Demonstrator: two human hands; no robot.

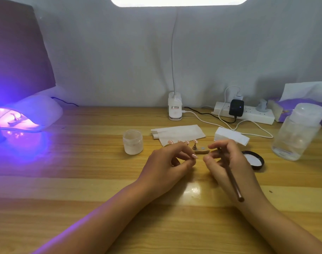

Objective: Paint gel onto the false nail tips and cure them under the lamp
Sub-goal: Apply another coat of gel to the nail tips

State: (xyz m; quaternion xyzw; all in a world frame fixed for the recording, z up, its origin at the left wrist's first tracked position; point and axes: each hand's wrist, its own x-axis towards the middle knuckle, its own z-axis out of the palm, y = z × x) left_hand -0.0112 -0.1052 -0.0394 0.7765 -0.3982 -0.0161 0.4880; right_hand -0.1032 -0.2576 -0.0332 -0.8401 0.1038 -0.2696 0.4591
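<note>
Left hand pinches nail tip; right hand holds brush; hands just apart, jar near.

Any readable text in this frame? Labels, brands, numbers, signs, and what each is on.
Nothing legible.
desk lamp base: small printed label, too blurred to read.
tissue pack: purple pattern, no readable words.
gel jar, clear bottle, power strip: no markings visible.
</note>
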